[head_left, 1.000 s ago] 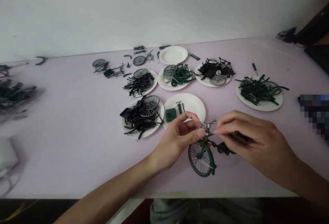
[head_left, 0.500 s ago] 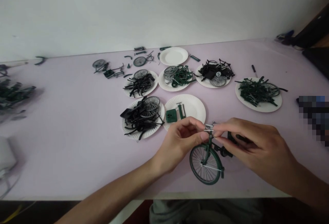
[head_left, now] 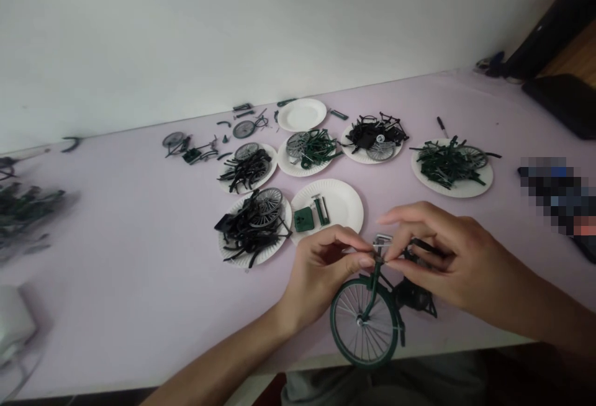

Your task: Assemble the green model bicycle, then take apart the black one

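Pinching the silver handlebar (head_left: 382, 241) from both sides, the left hand (head_left: 321, 269) and right hand (head_left: 447, 263) hold a green model bicycle (head_left: 372, 282) upright at the counter's (head_left: 139, 238) near edge. Its front wheel (head_left: 363, 322), fork and frame look joined. The rear is hidden under the right palm, so its completeness cannot be told. Loose parts fill the paper plates (head_left: 347, 204) beyond. Both sets of fingers (head_left: 361, 261) are closed on the bar, with the wheel just below them.

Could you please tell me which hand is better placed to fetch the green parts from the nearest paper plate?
Probably the left hand: it is just below that paper plate; the right hand lies farther off. Both pinch the model bicycle.
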Available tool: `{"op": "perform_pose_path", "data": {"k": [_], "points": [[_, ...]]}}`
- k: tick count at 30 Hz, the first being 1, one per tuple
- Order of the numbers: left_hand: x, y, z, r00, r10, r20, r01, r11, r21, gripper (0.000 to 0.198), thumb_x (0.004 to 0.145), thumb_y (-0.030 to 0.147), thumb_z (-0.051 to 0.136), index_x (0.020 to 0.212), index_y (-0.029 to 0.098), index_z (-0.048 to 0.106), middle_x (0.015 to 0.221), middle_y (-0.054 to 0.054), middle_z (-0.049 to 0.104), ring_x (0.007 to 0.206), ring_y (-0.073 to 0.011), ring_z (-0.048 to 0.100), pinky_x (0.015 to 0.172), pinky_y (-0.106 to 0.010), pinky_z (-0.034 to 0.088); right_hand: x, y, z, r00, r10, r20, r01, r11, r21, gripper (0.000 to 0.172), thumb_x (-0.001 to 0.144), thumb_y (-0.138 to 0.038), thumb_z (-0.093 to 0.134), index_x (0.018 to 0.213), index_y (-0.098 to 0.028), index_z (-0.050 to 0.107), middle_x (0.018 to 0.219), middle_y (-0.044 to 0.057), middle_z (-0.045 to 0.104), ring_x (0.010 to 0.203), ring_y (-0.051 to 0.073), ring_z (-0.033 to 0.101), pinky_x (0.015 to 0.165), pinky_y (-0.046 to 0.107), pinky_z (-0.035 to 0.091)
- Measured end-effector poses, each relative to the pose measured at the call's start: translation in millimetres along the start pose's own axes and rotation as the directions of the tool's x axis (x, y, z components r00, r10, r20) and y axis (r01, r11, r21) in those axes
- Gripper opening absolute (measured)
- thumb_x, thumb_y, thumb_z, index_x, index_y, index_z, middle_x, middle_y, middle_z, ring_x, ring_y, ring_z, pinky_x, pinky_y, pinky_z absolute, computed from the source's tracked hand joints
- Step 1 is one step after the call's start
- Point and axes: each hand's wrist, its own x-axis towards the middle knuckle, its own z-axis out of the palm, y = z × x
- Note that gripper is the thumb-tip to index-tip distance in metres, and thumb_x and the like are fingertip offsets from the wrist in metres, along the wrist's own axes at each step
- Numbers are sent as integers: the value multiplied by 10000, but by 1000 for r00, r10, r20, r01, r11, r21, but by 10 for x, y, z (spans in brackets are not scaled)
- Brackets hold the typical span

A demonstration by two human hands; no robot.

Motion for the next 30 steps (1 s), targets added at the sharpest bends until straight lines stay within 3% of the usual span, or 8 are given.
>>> {"op": "perform_pose_path", "data": {"k": [6,10,14,19,24,30], "points": [[28,-11,-22,998,-42,54,42,999,-10,201,792,292,895,796,157,746,730,-31,741,639,-123,692,614,-211,583,24,-26,-23,991,121,64,-126,989,78,422,845,-116,686,1228,-260,583,798,-41,732,442,39,423,434,151,361],[43,-8,-36,994,-56,96,57,998,-12,179,784,264,898,791,160,753,712,-24,736,633,-114,682,616,-206,582,45,-41,-28,978,181,101,-194,973,128,423,841,-141,696,1238,-263,614,777,-44,709,560,66,579,496,146,434],[41,-2,-37,990,-76,122,74,997,20,140,795,230,881,788,162,758,734,-31,742,650,-121,689,628,-220,594,62,-7,-52,957,227,179,-261,946,195,524,837,-180,727,1340,-274,615,792,-34,712,785,115,703,692,178,551],[54,-42,-66,989,-79,128,75,997,34,118,818,217,861,808,157,760,735,-27,731,654,-98,671,633,-188,571,82,63,-57,940,268,212,-306,936,175,601,848,-187,727,1423,-268,573,814,-36,708,714,105,654,660,205,508],[80,-102,-102,986,-99,132,95,995,35,177,808,271,873,813,146,747,762,-40,739,682,-119,681,652,-214,577,126,101,-57,918,323,230,-361,921,149,594,870,-258,731,1441,-273,568,860,-15,700,770,134,652,686,242,482],[85,-103,-113,985,-108,137,110,994,-11,157,799,235,881,817,145,754,751,-15,737,673,-84,668,646,-164,550,194,82,-82,881,385,274,-434,889,147,577,853,-315,774,1406,-283,609,882,-9,689,817,151,626,751,273,461]]}}
